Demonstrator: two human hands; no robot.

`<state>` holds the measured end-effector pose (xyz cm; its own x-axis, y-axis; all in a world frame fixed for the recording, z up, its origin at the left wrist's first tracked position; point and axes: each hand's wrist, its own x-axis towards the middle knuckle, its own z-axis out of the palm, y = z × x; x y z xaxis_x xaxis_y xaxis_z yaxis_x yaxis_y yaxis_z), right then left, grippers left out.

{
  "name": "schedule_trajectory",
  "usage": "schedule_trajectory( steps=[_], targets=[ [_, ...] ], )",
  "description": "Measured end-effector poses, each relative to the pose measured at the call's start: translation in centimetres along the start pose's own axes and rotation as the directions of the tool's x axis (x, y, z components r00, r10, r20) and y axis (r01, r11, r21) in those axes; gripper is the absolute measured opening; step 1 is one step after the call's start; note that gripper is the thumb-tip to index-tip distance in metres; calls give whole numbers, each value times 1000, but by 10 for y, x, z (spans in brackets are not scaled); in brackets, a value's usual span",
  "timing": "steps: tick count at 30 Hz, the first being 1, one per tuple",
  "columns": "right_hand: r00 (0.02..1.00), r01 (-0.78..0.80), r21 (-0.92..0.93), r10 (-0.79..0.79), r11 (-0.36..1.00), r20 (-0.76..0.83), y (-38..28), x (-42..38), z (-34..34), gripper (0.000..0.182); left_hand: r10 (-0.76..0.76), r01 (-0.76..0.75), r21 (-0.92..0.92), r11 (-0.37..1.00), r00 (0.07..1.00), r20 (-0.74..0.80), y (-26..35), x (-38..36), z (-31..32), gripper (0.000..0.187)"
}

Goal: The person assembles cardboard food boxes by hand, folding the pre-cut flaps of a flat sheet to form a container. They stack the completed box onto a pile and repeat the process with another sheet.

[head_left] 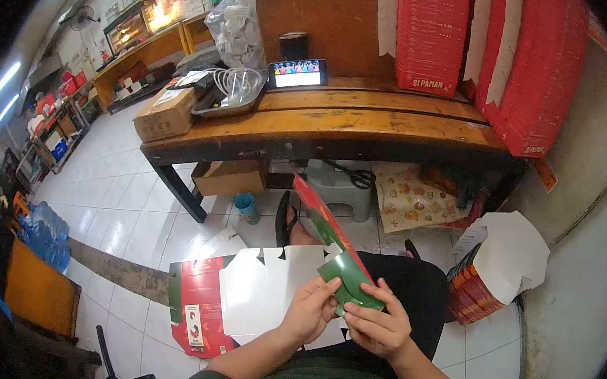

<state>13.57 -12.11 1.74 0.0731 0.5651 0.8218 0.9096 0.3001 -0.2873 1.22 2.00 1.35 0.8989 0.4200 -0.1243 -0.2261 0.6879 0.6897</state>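
Observation:
A red and green printed carton (pixel 349 270) of thin card is held over my lap, its long red edge slanting up and away. My left hand (pixel 310 310) pinches the green flap, thumb on top. On the other side, my right hand (pixel 382 318) grips the carton's near right end, fingers curled round the card. Under and left of my hands lie more unfolded carton blanks (pixel 255 301), white inside up, with one red and green printed panel (pixel 203 306) face up. My lower fingers are partly hidden behind the card.
Ahead stands a wooden bench (pixel 351 125) with a phone (pixel 297 73), a metal tray (pixel 233 98), a cardboard box (pixel 165 114) and tall red carton stacks (pixel 429 39). A stack of cartons (pixel 478 285) leans at my right. Beneath the bench are a grey stool (pixel 346 193) with scissors (pixel 351 174) and a blue cup (pixel 247 208).

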Motion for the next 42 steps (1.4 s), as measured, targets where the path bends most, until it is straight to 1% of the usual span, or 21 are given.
schedule_trajectory(
  steps=[1,4,7,11,15,16,18,21,22,24,28,30,31,33,34,35,37,38,39,41,42],
  targets=[
    [1000,-18,-18,18,1000,-13,-1,-2,1,20,-6,6,-22,1000,1000,2,-1,0,-2,26],
    [971,-196,101,207,975,-120,-3,-8,2,23,-34,43,-104,994,996,84,0,0,-2,29],
    [939,-274,150,298,950,-174,-6,2,1,22,-8,17,-165,986,998,59,1,-2,13,32],
    [981,-187,50,189,981,-37,-1,4,-3,22,16,-10,-139,990,999,37,7,1,14,34],
    [974,-201,53,205,978,-96,-3,5,-2,20,8,5,-166,986,997,79,1,2,10,35],
    [962,-234,85,243,969,-124,-3,3,0,20,8,9,-175,985,995,97,-1,2,12,35],
    [930,-297,148,321,943,-180,0,-2,7,19,6,9,-126,992,993,115,-8,2,7,39],
    [922,-319,94,332,943,-200,2,0,11,18,41,-30,-108,994,994,105,-11,3,8,42],
    [935,-296,71,304,953,-180,3,0,11,17,59,-48,-112,993,994,94,-11,4,9,42],
    [959,-247,24,248,969,-138,6,0,9,17,0,17,-161,987,994,106,-6,6,5,41],
    [939,-269,74,279,960,-201,4,-3,14,21,-60,92,-213,973,987,151,-9,6,-1,41],
    [917,-286,90,299,954,-262,3,-3,18,23,-10,53,-251,967,985,170,-15,6,2,40],
    [931,-284,42,285,958,-230,2,-1,18,22,16,34,-270,962,983,181,-17,5,4,39],
    [951,-273,-57,261,960,-165,-1,8,13,19,27,-17,-81,997,991,129,-17,1,9,34],
    [979,-169,-57,161,984,-126,0,12,7,17,37,-39,18,999,994,106,-16,0,10,31],
    [970,-190,41,194,981,-147,4,6,3,17,34,-52,142,989,991,126,-14,2,6,31],
    [949,-219,243,264,945,-172,13,-15,5,18,24,-82,378,922,987,156,-9,5,-8,32],
    [868,-215,442,378,871,-322,17,-20,17,17,-43,-38,516,856,989,145,-2,5,-11,30],
    [863,-222,430,382,875,-330,23,-20,13,15,-93,-26,612,790,982,162,4,6,-13,30],
    [918,-283,208,327,936,-223,32,-5,-2,21,-199,-19,779,626,963,183,13,6,-15,30],
    [900,-314,227,365,922,-238,40,-9,-2,26,-132,-86,869,488,977,170,14,5,-17,28]
  ],
)
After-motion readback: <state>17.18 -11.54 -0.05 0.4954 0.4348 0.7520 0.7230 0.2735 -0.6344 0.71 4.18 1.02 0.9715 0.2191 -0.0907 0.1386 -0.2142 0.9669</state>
